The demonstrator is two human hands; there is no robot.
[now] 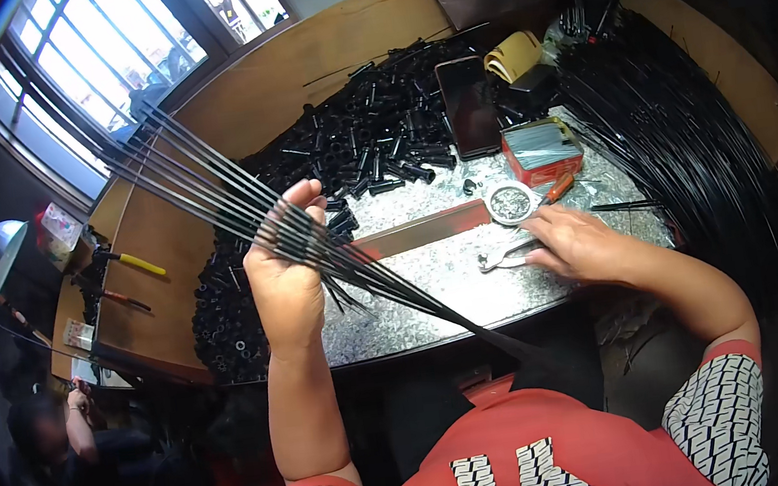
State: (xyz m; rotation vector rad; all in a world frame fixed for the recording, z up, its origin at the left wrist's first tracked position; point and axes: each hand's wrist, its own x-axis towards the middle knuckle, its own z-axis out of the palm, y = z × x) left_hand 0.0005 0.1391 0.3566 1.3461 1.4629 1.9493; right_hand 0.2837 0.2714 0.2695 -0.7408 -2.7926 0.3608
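Observation:
My left hand [289,274] is raised over the table's near edge, its fingers closed round a bundle of long thin black rods [212,208] that look like umbrella ribs. They fan out toward the upper left and run together toward my lap. My right hand [576,243] is low over the tabletop, closed on silver pliers [508,255] whose jaws point left. Its fingertips are beside a small round white dish [511,202] of tiny metal pieces. An orange-handled tool [558,189] lies right of the dish. A flat reddish-brown bar [421,232] lies between my hands.
Black tubular parts [377,139] are heaped at the back, and black rings [223,305] at the left. A phone [470,107] lies by a red box [542,153] of thin rods. Long black rods [672,115] fill the right. Yellow-handled pliers [137,263] lie left; another person [116,456] is beyond.

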